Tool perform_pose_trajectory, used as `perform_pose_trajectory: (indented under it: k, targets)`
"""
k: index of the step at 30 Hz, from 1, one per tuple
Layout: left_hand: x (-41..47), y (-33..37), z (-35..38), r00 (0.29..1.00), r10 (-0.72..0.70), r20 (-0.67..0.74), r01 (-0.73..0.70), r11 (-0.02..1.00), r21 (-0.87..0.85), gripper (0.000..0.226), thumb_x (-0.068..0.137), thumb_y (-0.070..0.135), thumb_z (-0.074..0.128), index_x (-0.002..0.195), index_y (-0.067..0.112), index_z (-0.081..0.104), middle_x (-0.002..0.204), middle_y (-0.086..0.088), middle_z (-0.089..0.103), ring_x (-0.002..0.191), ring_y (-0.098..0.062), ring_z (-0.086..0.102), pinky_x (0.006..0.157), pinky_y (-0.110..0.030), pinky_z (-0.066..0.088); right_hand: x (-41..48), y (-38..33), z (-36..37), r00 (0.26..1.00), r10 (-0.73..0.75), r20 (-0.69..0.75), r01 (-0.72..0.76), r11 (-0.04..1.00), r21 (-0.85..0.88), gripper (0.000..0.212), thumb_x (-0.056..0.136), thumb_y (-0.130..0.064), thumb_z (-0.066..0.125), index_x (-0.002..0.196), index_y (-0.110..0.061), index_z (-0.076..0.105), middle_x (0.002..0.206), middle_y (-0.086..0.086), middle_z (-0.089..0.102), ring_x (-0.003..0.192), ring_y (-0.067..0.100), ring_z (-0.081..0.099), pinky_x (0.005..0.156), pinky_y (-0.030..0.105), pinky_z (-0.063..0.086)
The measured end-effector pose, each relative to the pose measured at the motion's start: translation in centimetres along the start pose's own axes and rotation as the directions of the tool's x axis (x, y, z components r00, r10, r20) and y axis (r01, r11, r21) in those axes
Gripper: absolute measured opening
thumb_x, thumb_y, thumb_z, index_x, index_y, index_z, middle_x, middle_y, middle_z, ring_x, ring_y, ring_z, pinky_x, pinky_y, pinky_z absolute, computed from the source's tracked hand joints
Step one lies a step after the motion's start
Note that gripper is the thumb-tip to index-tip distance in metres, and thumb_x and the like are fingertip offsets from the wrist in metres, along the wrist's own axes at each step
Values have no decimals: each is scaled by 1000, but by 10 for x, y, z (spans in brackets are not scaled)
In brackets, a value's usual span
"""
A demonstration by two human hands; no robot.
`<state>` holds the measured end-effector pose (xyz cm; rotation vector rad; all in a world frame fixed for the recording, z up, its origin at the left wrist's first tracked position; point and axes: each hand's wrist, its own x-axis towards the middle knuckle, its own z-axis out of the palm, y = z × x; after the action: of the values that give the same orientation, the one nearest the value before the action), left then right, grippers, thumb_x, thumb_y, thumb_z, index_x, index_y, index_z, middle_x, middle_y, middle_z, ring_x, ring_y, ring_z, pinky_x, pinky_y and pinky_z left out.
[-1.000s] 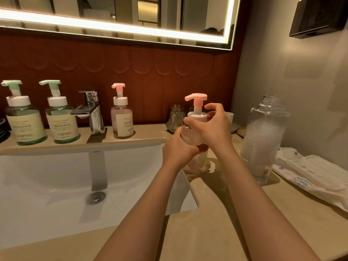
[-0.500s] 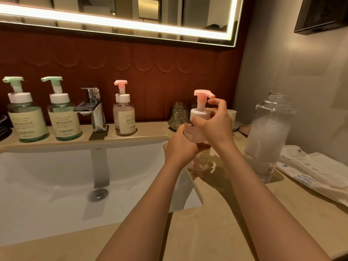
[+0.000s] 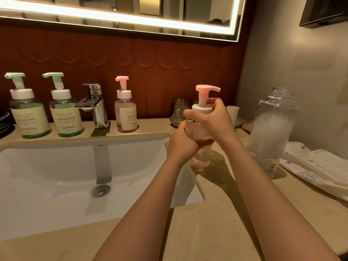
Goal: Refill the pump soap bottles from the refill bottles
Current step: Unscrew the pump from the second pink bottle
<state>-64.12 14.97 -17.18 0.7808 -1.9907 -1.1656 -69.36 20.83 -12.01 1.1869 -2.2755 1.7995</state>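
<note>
Since a second ago the pink pump head (image 3: 206, 89) has swung round: its spout pointed left, now it points right, so the collar has turned under my right hand (image 3: 214, 119).

Nearest me, low in the frame, both forearms reach over the beige surface (image 3: 207, 232) just right of the white sink (image 3: 56, 176). At centre my left hand (image 3: 178, 144) wraps the clear body of the pink pump bottle (image 3: 200, 140), fingers closed round it, its base resting on the surface by the sink's corner. My right fingers (image 3: 190, 114) are pressed round the white collar (image 3: 201, 108), pinching it from above.

I judge this step to be screwing the pump on after filling, though unscrewing would look alike; I cannot tell from here. Next I need a firm hold below, more twists above until the collar seats, then setting it back.

Right of centre, close by, stands the uncapped clear refill bottle (image 3: 273, 129), frothy inside. Beyond it lies a pack of wet wipes (image 3: 320, 170). Further back on the ledge, another pink pump bottle (image 3: 126, 113), the chrome tap (image 3: 94, 106) and two green pump bottles (image 3: 28, 113) stand at left.
</note>
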Motion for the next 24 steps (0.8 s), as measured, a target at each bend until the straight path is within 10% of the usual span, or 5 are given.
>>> perform_pose_trajectory:
  k: [7,13,19,24]
  targets:
    - [1,-2,-1,1000,-20,8,21,999,-43,80,65,39,81,132,28,39,130,2,54,119,-24,50,98,-51,44,-1,1,-3,989,-83,-125,85,996,9,57,77,-23,72,127,-17,46,126,2,54,99,9,49,68,12,41]
    - [-3,-1,-1,1000,-11,13,13,995,-97,80,54,51,74,126,30,45,117,4,61,111,-21,57,95,-49,46,-3,1,5,998,-41,-55,33,990,-136,77,72,-45,74,133,-16,37,132,3,46,118,18,46,90,29,42]
    - [2,-4,0,999,-33,14,34,997,-70,80,66,35,80,134,26,39,132,1,53,121,-25,49,99,-51,44,1,2,-3,997,-23,-76,29,997,70,60,77,-20,70,129,-17,40,125,1,53,99,12,50,70,17,42]
    - [-2,-2,0,1000,2,17,0,996,-91,75,65,41,79,129,28,42,125,2,57,114,-22,54,95,-50,47,0,5,2,998,-46,-47,46,999,-12,66,73,-38,75,129,-18,45,126,2,50,105,13,49,81,25,45]
